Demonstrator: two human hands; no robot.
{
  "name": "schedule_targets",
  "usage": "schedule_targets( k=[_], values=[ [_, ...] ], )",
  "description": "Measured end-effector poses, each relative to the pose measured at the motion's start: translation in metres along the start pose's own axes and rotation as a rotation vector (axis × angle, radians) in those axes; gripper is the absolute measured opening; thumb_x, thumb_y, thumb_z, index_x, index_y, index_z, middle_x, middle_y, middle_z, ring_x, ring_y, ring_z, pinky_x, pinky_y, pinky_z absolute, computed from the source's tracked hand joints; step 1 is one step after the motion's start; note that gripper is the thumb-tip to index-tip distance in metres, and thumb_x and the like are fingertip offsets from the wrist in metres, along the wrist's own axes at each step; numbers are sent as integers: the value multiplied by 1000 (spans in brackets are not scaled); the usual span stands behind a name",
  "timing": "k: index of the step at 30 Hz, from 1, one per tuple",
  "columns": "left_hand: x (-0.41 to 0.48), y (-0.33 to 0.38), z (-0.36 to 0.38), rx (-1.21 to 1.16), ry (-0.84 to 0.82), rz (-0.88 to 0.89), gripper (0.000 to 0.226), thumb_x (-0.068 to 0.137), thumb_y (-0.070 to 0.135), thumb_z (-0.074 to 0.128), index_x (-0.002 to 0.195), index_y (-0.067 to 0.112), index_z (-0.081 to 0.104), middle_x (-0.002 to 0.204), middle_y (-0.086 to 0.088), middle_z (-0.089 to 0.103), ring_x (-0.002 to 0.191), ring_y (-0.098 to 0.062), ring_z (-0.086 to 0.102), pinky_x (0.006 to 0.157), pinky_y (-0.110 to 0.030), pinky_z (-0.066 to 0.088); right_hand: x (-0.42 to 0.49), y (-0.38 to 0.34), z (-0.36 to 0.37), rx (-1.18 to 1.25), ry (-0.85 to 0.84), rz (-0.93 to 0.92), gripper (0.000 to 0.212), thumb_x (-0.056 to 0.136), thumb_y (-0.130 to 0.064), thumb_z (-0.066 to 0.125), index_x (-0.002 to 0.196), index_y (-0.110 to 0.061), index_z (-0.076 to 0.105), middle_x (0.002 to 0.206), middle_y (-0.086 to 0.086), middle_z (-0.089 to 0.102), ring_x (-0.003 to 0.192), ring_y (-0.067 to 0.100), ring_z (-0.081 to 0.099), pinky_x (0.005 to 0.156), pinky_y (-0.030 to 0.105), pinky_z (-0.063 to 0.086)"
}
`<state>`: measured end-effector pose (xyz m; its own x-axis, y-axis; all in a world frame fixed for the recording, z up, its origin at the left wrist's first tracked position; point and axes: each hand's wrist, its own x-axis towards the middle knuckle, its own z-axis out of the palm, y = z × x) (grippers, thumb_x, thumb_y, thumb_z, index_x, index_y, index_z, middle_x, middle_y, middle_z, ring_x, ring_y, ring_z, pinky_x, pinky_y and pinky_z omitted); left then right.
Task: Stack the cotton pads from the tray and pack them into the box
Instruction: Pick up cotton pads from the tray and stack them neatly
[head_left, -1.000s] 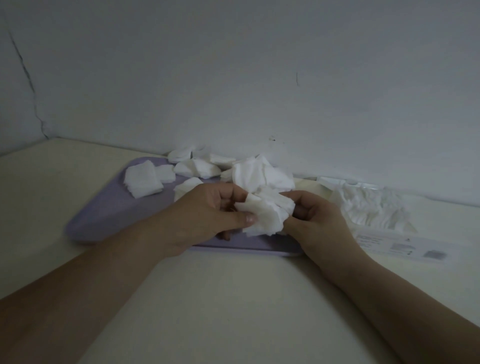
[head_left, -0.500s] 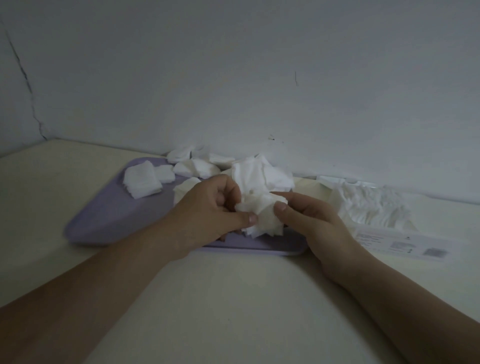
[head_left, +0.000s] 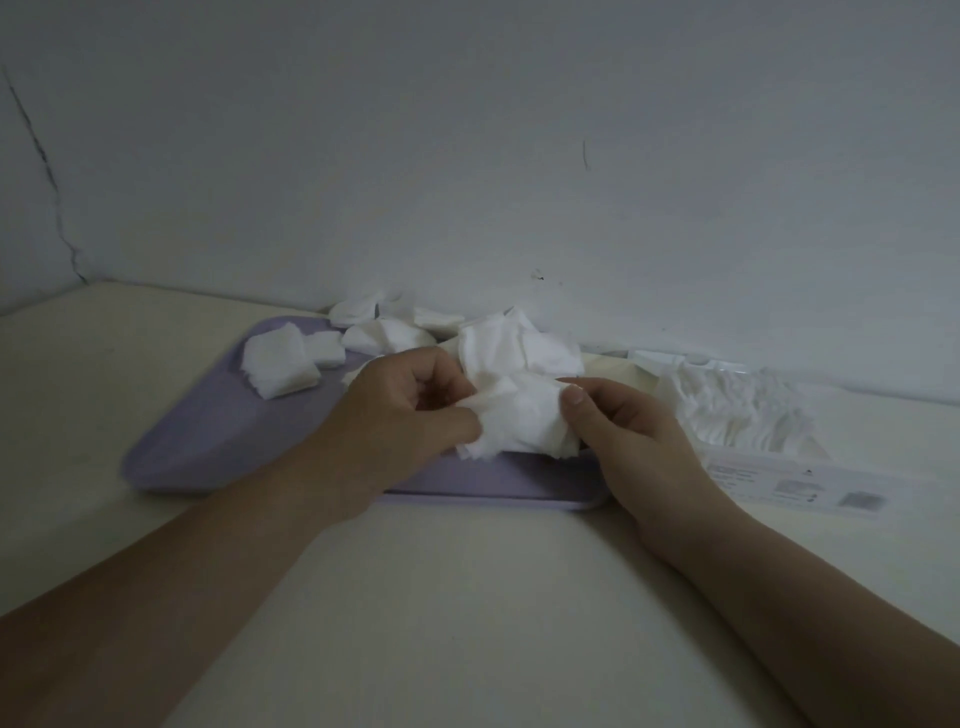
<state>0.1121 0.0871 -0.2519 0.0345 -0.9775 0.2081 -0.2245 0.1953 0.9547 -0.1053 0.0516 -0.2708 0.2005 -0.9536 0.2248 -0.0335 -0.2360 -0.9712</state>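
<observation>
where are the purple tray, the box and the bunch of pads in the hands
purple tray (head_left: 208, 431), head view, bare floor of its left part
box (head_left: 789, 480), head view, its printed near side
bunch of pads (head_left: 519, 421), head view, middle of the held wad

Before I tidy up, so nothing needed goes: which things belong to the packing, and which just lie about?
Job: held pads in left hand and right hand; loose pads; pad stack; tray; box.
Lying about: just the table and cracked wall.
</observation>
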Motion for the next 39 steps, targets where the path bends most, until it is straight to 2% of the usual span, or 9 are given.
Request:
schedule_targets(
  k=[2,5,12,17,21,25,28,35,39],
  values=[
    [1,1,-5,-90,-45,-46,19,64,9,71,65,27,66,65,-5,62,54,-13,52,46,-18,41,0,2,-1,-119,30,-49,21,105,-24,56,111,-17,74,103,-2,79,100,10,72,85,21,55],
    [0,0,-4,-77,-208,-22,22,71,3,75,74,25,74,75,-6,66,68,-16,59,61,-25,52,0,2,0,-198,7,-97,18,104,-23,57,112,-18,71,101,-5,78,94,6,72,78,15,52],
    [2,-7,2,53,-211,6,22,82,2,80,95,19,79,102,-22,74,100,-43,70,97,-59,54,-1,2,3,-212,-136,-97,16,104,-21,58,112,-15,70,100,3,78,91,12,70,84,31,53],
    [2,-7,3,49,-163,-9,21,79,-2,83,93,8,70,95,-19,76,85,-24,71,89,-43,60,-6,-4,-1,-161,-218,-21,38,84,-45,77,115,-23,70,111,2,76,108,15,71,96,40,53],
    [2,-5,4,38,-135,-19,26,78,-1,84,94,10,66,83,-8,72,70,-13,65,60,-20,53,-6,0,1,-372,-128,-178,35,81,-20,84,112,-27,69,106,-11,76,104,8,71,98,45,55],
    [5,-11,4,143,-174,18,54,73,16,91,120,28,66,84,-4,69,65,-15,58,64,-33,51,-9,-3,4,-443,-111,-244,29,82,-21,71,110,-30,66,105,-13,73,103,16,68,96,49,53],
    [5,-12,6,150,-228,68,35,75,26,88,107,30,75,94,-16,74,77,-27,64,76,-55,55,-16,-8,10,-609,-44,-283,37,80,-28,68,115,-40,62,109,-27,67,110,16,64,108,46,46],
    [4,-6,5,136,-255,7,40,78,16,89,112,21,70,63,-2,57,58,-9,47,59,-24,40,-18,-24,20,-440,-52,-62,76,86,2,63,145,-40,43,118,-33,54,102,-20,57,84,8,51],
    [8,-11,10,159,-249,17,32,77,26,86,106,25,71,73,0,69,66,-20,62,70,-37,54,-23,-23,32,-239,-134,81,88,88,15,52,151,-44,36,113,-21,60,89,0,69,92,38,59]
  ],
)
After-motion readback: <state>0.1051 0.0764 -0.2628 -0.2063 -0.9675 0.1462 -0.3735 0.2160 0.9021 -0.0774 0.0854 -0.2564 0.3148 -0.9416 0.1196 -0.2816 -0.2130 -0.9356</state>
